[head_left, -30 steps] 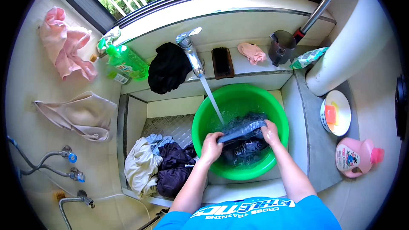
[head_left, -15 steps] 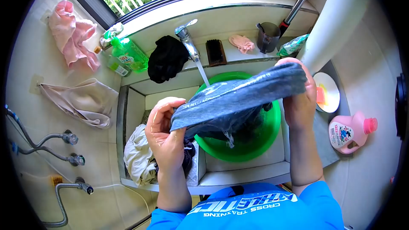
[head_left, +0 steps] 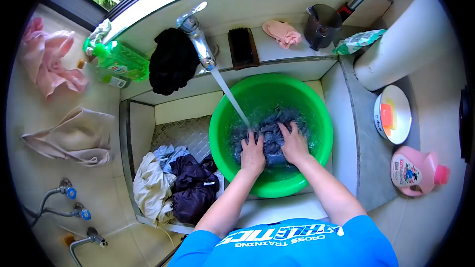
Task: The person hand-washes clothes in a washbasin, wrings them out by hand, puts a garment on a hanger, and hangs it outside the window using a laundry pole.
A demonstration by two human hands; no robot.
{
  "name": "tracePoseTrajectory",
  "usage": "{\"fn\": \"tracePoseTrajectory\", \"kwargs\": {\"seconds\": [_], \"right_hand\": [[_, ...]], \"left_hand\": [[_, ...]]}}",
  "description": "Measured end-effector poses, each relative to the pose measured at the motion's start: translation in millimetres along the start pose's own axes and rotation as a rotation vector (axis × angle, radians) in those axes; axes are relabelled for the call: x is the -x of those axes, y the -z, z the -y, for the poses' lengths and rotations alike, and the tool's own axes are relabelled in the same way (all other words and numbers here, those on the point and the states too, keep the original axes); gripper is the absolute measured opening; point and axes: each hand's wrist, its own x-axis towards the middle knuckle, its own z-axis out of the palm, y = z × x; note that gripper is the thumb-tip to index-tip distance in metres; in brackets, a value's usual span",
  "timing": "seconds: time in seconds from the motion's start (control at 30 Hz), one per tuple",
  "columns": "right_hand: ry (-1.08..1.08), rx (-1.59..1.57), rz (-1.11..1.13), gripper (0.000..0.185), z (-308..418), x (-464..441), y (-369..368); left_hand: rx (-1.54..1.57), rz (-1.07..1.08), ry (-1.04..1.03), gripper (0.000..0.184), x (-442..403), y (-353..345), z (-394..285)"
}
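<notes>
A dark grey-blue garment (head_left: 271, 141) lies bunched and wet in the water of a green plastic basin (head_left: 321, 118). My left hand (head_left: 253, 157) presses down on its near left part, fingers stretched out. My right hand (head_left: 295, 145) rests on the right part of the cloth with its fingers spread; the fingertips are partly sunk among the folds. From the faucet (head_left: 199, 44) a stream of water runs into the basin just beyond my left hand.
Left of the basin, a cream cloth (head_left: 152, 188) and a dark purple garment (head_left: 190, 188) are piled in the sink. A black cloth (head_left: 173, 61), a scrub brush (head_left: 242, 48) and a dark cup (head_left: 321, 27) line the ledge. At right stand a soap bowl (head_left: 403, 118) and a pink detergent bottle (head_left: 413, 170).
Both hands have gone down from holding the garment stretched above the basin to pressing it in the water. The cloth is now bunched and the fingers have spread. The view has shifted.
</notes>
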Motion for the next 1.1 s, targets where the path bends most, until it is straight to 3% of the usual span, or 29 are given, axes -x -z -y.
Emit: {"fn": "tracePoseTrajectory", "kwargs": {"seconds": [0.1,0.17,0.27,0.33,0.37,0.43,0.57,0.63,0.7,0.73,0.87,1.0,1.03,1.1], "right_hand": [[-0.059,0.189,0.224,0.059,1.4,-26.6,-6.3],[0.017,0.348,0.120,0.055,-10.0,-47.5,-31.2],[-0.056,0.216,0.218,0.055,2.8,-67.7,-17.3],[-0.096,0.095,0.105,0.051,6.9,-63.7,-5.7],[-0.091,0.094,0.091,0.051,4.9,-60.6,-1.8],[0.017,0.041,0.062,0.049,-8.1,-48.7,4.9],[0.039,-0.063,-0.003,0.038,-48.1,-28.5,1.5],[-0.006,-0.429,-0.006,0.029,-59.8,-16.4,14.9],[-0.049,-0.632,0.041,0.024,-63.2,-10.1,41.8],[0.084,-0.667,-0.064,0.024,-57.3,-4.7,59.8],[0.273,-1.016,-0.141,0.041,0.7,5.8,149.2],[0.428,-1.173,-0.219,0.040,68.5,42.8,244.4],[0.475,-1.220,-0.350,0.035,79.8,49.1,256.3],[0.634,-1.282,-0.404,0.025,93.2,59.2,282.7]], "left_hand": [[-0.020,0.140,0.003,0.054,-29.2,-15.4,17.3],[-0.007,0.198,-0.010,0.053,-47.2,-14.9,19.1],[-0.059,0.138,0.018,0.049,-55.0,-23.5,23.5],[0.008,-0.173,-0.106,0.043,-54.9,-42.8,41.9],[0.004,-0.186,-0.113,0.043,-51.7,-41.2,44.3],[-0.036,-0.006,-0.135,0.044,-35.5,-4.5,30.8],[0.161,-0.002,-0.066,0.046,6.7,38.9,20.6],[0.324,-0.131,-0.156,0.050,28.9,57.2,29.8],[0.366,-0.267,-0.232,0.044,45.8,84.7,33.3],[0.427,-0.309,-0.244,0.041,54.1,106.3,27.9],[0.570,-0.481,-0.315,0.037,80.1,194.4,0.0],[0.624,-0.701,-0.444,0.034,113.3,269.4,-33.7],[0.619,-0.764,-0.472,0.033,121.4,282.1,-41.9],[0.588,-0.929,-0.514,0.031,132.3,296.7,-54.2]]}}
